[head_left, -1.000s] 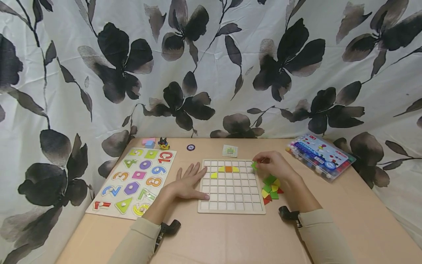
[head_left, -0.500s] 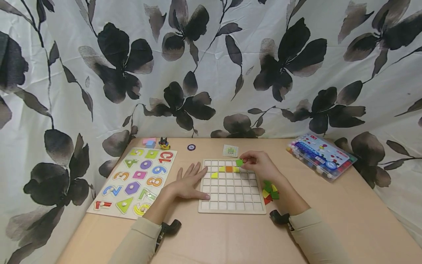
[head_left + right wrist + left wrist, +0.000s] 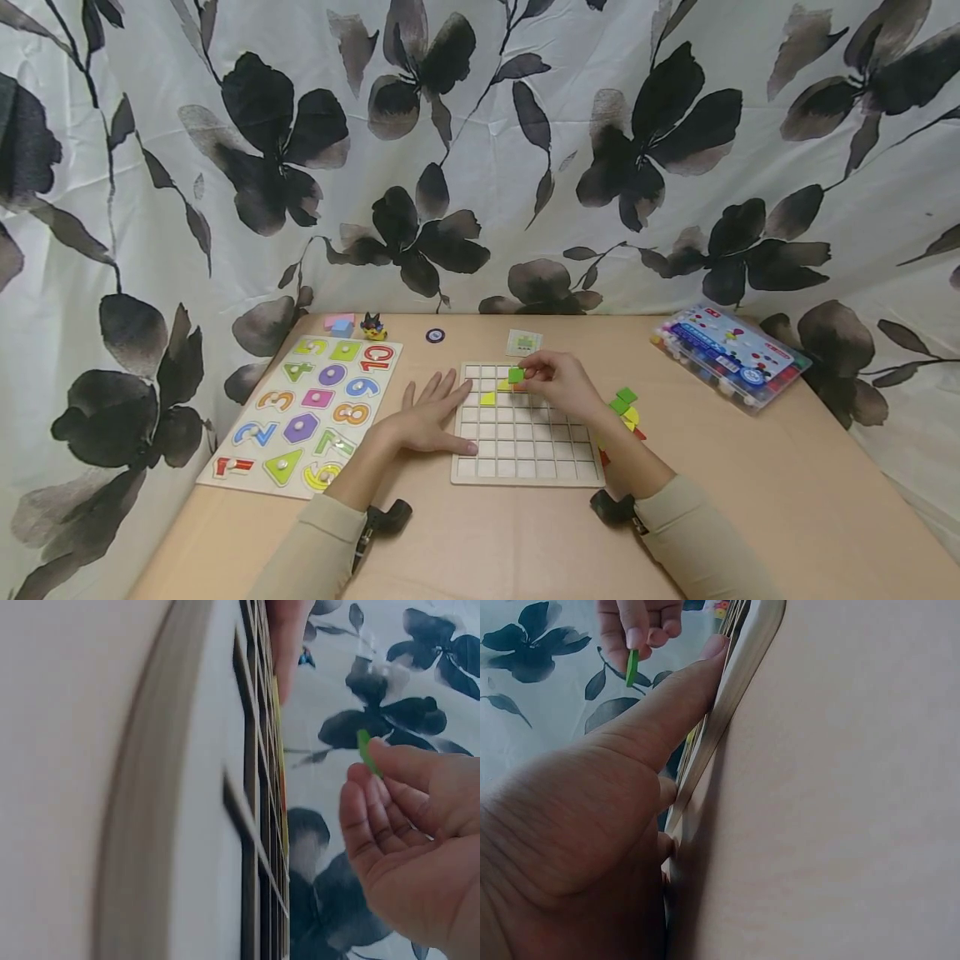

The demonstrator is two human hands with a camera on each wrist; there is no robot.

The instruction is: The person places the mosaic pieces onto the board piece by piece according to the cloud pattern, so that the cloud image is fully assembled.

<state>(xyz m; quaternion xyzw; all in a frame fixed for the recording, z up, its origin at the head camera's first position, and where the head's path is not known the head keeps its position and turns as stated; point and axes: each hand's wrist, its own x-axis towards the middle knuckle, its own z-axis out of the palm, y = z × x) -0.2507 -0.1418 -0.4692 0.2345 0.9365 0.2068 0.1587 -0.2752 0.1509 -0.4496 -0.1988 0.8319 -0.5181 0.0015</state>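
My right hand (image 3: 557, 385) pinches a small green square tile (image 3: 516, 375) between thumb and fingertips, over the upper rows of a white grid board (image 3: 525, 462). In the right wrist view the green tile (image 3: 367, 752) stands edge-on, raised off the board. My left hand (image 3: 423, 421) lies with spread fingers on the board's left edge; in the left wrist view its thumb (image 3: 682, 694) rests along the rim. A yellow tile (image 3: 487, 399) sits in a grid cell, and another yellow tile (image 3: 503, 385) lies one row up. The right hand hides the cells beside that one.
Loose green, yellow and red tiles (image 3: 626, 400) lie right of the board, partly behind the right forearm. A small pattern card (image 3: 523, 342) is behind the board. A number puzzle board (image 3: 300, 417) lies at left, a plastic case (image 3: 731, 354) at back right, a toy figure (image 3: 372, 326) behind.
My right hand has carried the green tile leftward from the board's right edge to above the upper middle cells. The left hand has stayed in place on the board.
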